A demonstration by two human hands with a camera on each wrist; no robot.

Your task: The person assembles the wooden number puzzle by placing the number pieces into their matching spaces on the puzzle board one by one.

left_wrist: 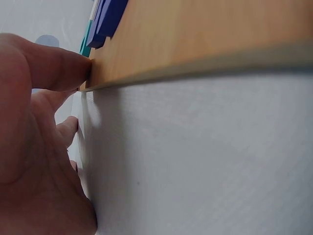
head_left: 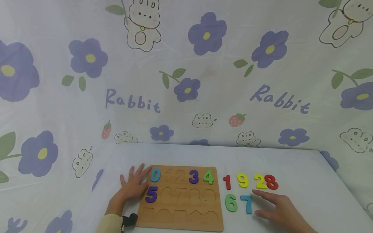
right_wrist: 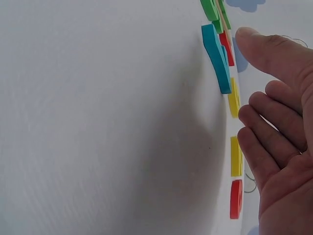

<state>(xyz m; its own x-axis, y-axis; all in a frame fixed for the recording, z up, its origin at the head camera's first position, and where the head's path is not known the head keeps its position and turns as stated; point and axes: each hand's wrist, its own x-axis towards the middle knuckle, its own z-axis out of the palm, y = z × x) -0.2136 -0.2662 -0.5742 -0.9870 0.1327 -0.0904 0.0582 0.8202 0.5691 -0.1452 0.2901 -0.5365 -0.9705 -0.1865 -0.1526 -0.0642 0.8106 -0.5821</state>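
A wooden number board (head_left: pixel 177 223) lies on the white table, with a blue 0 (head_left: pixel 155 175), purple 3 (head_left: pixel 193 176), green 4 (head_left: pixel 208 177) and purple 5 (head_left: pixel 151 194) in its recesses. At the board's left edge rests my left hand (head_left: pixel 132 186), fingers spread; in the left wrist view its thumb (left_wrist: pixel 61 68) touches the board's rim. My right hand (head_left: pixel 276 207) hovers just right of the blue 7 (head_left: pixel 247 204), holding nothing. In the right wrist view its fingers (right_wrist: pixel 274 112) are extended, apart from the blue 7 (right_wrist: pixel 216 58).
Right of the board lie a red 1 (head_left: pixel 227 182), yellow 9 (head_left: pixel 243 180), yellow 2 (head_left: pixel 260 181), red 8 (head_left: pixel 271 182) and green 6 (head_left: pixel 231 203). The 2 and 8 sit close together. A patterned curtain (head_left: pixel 186 64) hangs behind the table.
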